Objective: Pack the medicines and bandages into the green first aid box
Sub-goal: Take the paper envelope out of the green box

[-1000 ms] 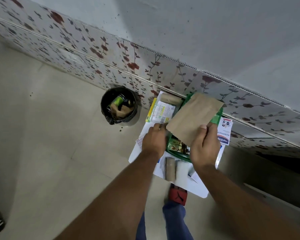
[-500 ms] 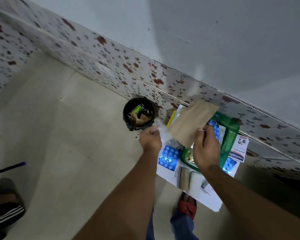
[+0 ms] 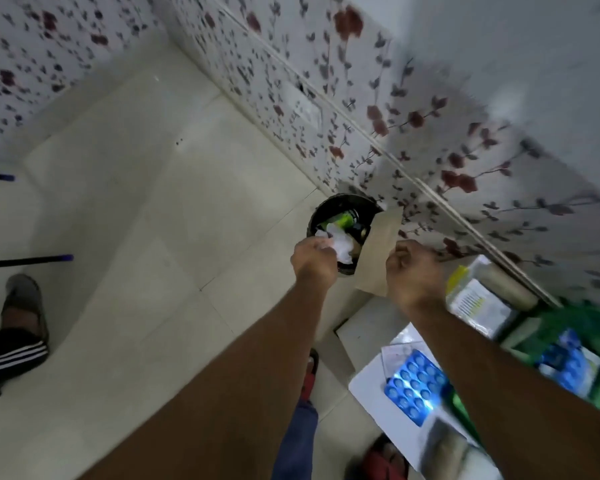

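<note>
Pinching crumpled clear wrapper (image 3: 340, 245), left hand (image 3: 314, 259) over black bin (image 3: 317, 216); right hand (image 3: 414, 275) fisted on brown envelope (image 3: 380, 251), green box (image 3: 568, 327) far right

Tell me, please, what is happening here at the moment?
A person is leaning toward the black bin by the tiled wall. Their left hand holds crumpled clear wrapping over it, while the right hand grips a brown paper envelope. The green first aid box and blue blister packs wait aside.

A home: floral wall tiles (image 3: 388, 109) (red blooms), tiled floor (image 3: 146, 209), bin (image 3: 329, 211).
</note>
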